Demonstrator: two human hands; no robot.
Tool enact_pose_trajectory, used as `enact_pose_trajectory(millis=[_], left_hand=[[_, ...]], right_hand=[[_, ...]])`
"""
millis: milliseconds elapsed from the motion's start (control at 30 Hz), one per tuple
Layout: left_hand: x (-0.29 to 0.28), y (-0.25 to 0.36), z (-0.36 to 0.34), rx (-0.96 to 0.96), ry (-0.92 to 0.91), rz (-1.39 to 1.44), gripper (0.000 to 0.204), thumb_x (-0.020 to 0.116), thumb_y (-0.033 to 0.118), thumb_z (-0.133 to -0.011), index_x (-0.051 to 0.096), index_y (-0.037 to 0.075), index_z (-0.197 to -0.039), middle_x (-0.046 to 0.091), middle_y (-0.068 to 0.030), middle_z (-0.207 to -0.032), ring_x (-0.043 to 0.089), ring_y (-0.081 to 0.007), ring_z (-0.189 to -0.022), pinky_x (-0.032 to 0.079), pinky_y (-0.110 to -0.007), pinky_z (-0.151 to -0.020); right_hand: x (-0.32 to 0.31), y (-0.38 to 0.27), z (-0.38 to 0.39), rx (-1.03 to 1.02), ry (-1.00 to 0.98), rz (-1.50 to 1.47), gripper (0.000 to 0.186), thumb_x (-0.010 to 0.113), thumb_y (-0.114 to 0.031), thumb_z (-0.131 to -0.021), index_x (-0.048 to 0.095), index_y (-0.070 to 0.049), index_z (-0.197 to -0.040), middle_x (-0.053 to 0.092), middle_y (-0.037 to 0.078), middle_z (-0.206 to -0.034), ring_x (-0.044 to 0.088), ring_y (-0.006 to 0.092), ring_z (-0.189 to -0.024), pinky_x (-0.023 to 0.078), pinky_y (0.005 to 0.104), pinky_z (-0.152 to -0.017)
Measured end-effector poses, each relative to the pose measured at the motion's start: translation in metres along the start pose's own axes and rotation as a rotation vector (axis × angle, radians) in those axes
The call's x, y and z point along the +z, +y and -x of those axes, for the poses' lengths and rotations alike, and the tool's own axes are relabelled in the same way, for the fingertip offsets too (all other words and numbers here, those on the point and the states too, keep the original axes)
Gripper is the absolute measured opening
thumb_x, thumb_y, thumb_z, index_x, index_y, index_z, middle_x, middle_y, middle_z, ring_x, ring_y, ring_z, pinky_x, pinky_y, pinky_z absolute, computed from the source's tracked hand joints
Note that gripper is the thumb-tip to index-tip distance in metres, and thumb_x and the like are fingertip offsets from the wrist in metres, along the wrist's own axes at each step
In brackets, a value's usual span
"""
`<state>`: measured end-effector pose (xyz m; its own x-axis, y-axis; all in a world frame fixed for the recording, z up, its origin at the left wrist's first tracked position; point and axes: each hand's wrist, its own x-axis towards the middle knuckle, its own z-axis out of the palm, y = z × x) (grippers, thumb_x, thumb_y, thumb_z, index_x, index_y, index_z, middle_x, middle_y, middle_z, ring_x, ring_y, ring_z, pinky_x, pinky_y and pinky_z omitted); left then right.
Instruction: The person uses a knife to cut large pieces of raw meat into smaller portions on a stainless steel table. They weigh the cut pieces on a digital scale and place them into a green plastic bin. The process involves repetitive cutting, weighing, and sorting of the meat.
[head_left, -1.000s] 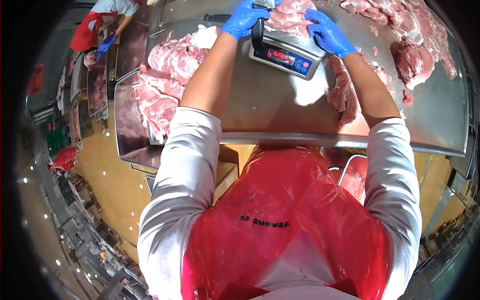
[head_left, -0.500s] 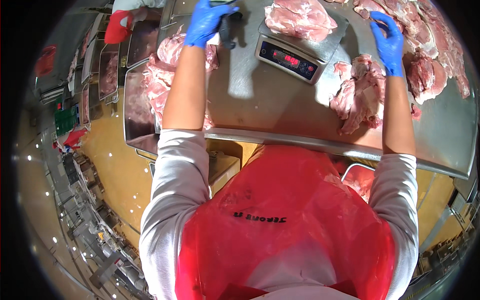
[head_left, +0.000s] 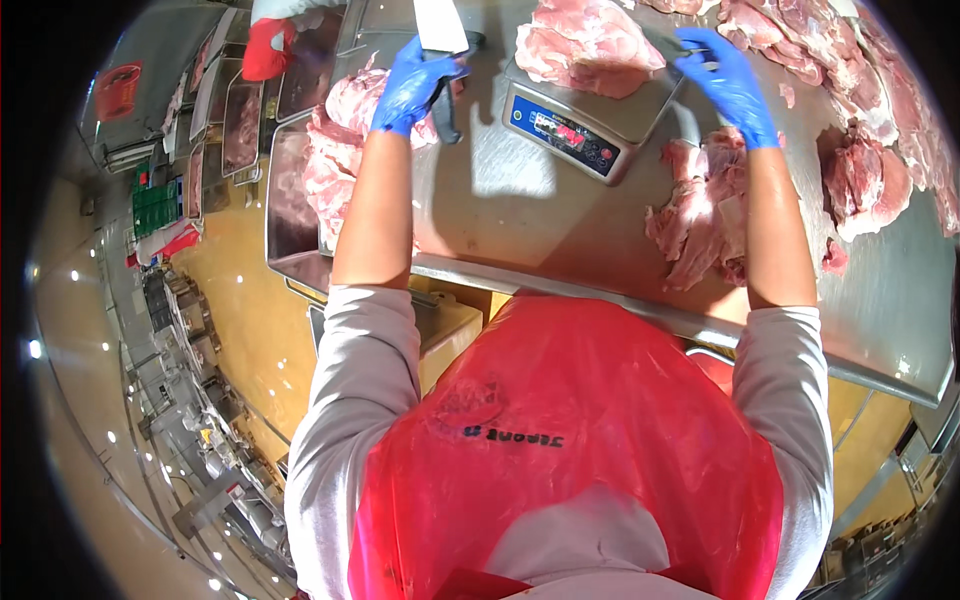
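My left hand (head_left: 408, 88), in a blue glove, is closed around the black handle of a knife (head_left: 440, 28) with a broad, bright blade pointing away from me. Right of it, a large piece of pale pink raw meat (head_left: 585, 48) rests on a digital scale (head_left: 565, 135) with a lit red display. My right hand (head_left: 722, 80), also gloved in blue, reaches toward the scale's right edge. Its thumb and forefinger are apart, with a dark gap between them. Below that wrist lies another cut of raw meat (head_left: 700, 205), partly covered by my forearm.
A steel table (head_left: 530, 240) bears all this. More raw meat (head_left: 850, 75) is heaped at the right, with a separate piece (head_left: 865, 180) nearer. Left, meat (head_left: 335, 155) lies at a metal tub (head_left: 290, 200). Another person's red-and-white clothing (head_left: 268, 45) shows at upper left.
My right hand has moved left, toward the scale. The left hand sits lower in the picture, and more of the knife blade shows. The whole view has shifted slightly.
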<state>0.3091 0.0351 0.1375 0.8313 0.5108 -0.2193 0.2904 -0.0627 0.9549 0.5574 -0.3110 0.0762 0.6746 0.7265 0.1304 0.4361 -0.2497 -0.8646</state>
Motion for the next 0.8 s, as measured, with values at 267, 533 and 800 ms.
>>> enact_pose_trajectory(millis=[267, 533, 800], left_hand=[[0.064, -0.032, -0.054, -0.02, -0.195, 0.013, 0.04, 0.064, -0.003, -0.069, 0.063, 0.001, -0.109, 0.065, -0.0047, -0.095, 0.059, -0.0177, -0.086, 0.049, -0.031, -0.081], [-0.004, -0.099, 0.1, -0.129, 0.166, 0.432, 0.041, 0.061, -0.008, -0.073, 0.059, 0.002, -0.113, 0.064, -0.0054, -0.095, 0.063, -0.0173, -0.082, 0.055, -0.032, -0.075], [-0.046, -0.202, 0.147, -0.049, 0.29, 0.354, 0.035, 0.065, -0.009, -0.074, 0.062, 0.007, -0.105, 0.062, -0.0015, -0.083, 0.061, -0.0143, -0.073, 0.051, -0.028, -0.067]], right_hand=[[0.093, -0.054, -0.034, -0.146, -0.166, 0.268, 0.041, 0.063, -0.026, -0.078, 0.055, -0.002, -0.11, 0.062, 0.028, -0.106, 0.058, 0.045, -0.101, 0.048, 0.0485, -0.085], [0.25, -0.056, 0.027, -0.396, -0.107, 0.179, 0.03, 0.058, -0.02, -0.08, 0.058, -0.005, -0.106, 0.065, 0.024, -0.095, 0.062, 0.0436, -0.089, 0.051, 0.0507, -0.076], [0.311, -0.052, 0.091, 0.018, -0.013, -0.032, 0.051, 0.07, -0.02, -0.078, 0.056, 0.0, -0.123, 0.064, 0.022, -0.102, 0.063, 0.0364, -0.1, 0.05, 0.0441, -0.088]])
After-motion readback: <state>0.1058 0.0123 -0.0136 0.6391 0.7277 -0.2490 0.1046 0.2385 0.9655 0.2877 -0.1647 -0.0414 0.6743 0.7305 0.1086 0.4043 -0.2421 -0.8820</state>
